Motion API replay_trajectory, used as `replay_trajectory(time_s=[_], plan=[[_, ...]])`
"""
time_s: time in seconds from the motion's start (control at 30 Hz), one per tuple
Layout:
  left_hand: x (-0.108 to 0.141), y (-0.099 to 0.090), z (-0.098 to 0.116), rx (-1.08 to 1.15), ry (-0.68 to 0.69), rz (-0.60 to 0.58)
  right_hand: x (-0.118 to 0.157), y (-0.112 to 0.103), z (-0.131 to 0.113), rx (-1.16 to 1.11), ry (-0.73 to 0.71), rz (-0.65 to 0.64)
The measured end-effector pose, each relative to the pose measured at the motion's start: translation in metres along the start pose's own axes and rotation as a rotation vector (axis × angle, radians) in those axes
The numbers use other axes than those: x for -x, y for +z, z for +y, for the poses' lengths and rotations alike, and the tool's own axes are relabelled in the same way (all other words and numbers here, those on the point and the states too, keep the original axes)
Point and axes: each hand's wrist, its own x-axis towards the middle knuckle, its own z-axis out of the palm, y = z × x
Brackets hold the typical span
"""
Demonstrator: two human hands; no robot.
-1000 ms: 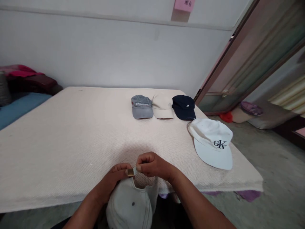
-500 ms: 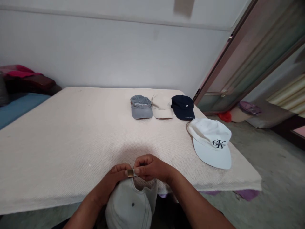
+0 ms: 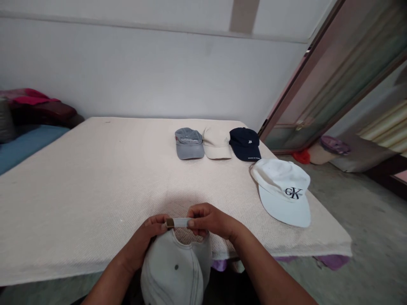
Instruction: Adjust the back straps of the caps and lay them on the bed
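A pale grey-white baseball cap (image 3: 173, 271) is held at the near edge of the table, its back opening facing away from me. My left hand (image 3: 152, 228) pinches the strap's brass-coloured buckle (image 3: 170, 223) at the left of the opening. Thumb and fingers of my right hand (image 3: 208, 220) grip the light strap (image 3: 181, 222) at the right. Between the two hands the strap lies straight across the opening. Part of the cap's lower side is cut off by the frame's bottom edge.
On the cream-covered table (image 3: 95, 178) a grey cap (image 3: 189, 144), a beige cap (image 3: 216, 144) and a navy cap (image 3: 244, 144) sit in a row. A white cap with black letters (image 3: 282, 190) lies nearer, at the right edge. Behind stands a white wall (image 3: 143, 72).
My right hand has moved right, away from the buckle, and more of the strap now shows between my hands. My left hand has shifted slightly left with the buckle.
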Motion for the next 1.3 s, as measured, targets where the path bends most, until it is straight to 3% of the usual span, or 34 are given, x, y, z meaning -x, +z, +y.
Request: replay_trajectory(time_s=[0.2,0.47,0.83,1.17,1.3], plan=[[0.000,0.005,-0.002,-0.073,-0.041,0.016,-0.002,0.008,-0.001,-0.035,-0.014,-0.016],[0.003,0.003,-0.001,0.044,-0.008,0.020,-0.003,0.009,-0.001,-0.115,-0.030,-0.027],[0.005,0.011,-0.003,-0.113,-0.066,-0.012,-0.007,0.019,0.003,-0.204,-0.005,-0.044],[0.005,0.000,-0.002,0.036,-0.014,-0.069,0.000,0.007,0.001,-0.169,-0.020,-0.091],[0.005,0.002,-0.002,-0.022,0.003,-0.061,-0.001,0.010,0.003,-0.164,0.001,-0.080]])
